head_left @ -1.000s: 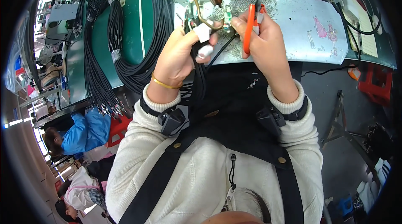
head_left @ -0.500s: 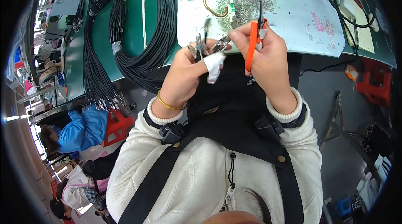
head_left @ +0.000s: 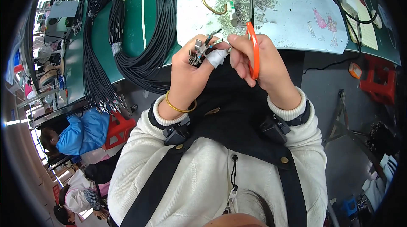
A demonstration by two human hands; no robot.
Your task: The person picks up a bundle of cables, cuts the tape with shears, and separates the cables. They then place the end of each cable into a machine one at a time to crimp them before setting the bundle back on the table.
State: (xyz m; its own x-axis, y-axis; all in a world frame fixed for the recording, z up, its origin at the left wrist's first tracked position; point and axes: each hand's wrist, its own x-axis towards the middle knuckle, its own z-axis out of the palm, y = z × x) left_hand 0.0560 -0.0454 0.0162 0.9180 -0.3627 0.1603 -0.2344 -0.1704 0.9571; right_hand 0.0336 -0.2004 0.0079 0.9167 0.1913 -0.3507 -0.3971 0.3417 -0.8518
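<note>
Above the lap, just short of the counter, the left hand pinches the cable end, fingers closed on it; the right hand grips orange cutters and touches the wires. Best to keep the end steady and work one wire at a time

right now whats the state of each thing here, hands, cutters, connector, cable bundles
left hand: closed around the metal connector, fingertip taped white
right hand: gripping the orange-handled cutters, fingers pinching the wire ends
wire ends: sticking up from the connector
black cable bundles: draped over the green bench
</note>
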